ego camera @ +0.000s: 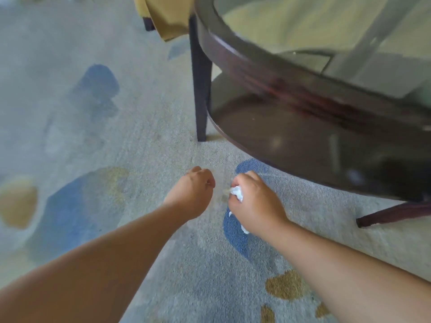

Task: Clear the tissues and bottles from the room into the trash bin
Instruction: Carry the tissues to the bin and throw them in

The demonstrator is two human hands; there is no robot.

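Note:
My right hand (pixel 255 201) grips a crumpled white tissue (pixel 237 193), low over the carpet beside a round table. Bits of the tissue stick out between thumb and fingers and below the palm. My left hand (pixel 193 190) hovers just to the left of it with its fingers curled and nothing visible in it. No bottle and no trash bin are in view.
A dark wooden round table with a glass top (pixel 256 64) and a lower shelf stands at the right, its legs (pixel 201 89) on the carpet. A yellow chair cover (pixel 168 17) hangs at the top. Grey carpet with blue and ochre patches (pixel 70 215) spreads left.

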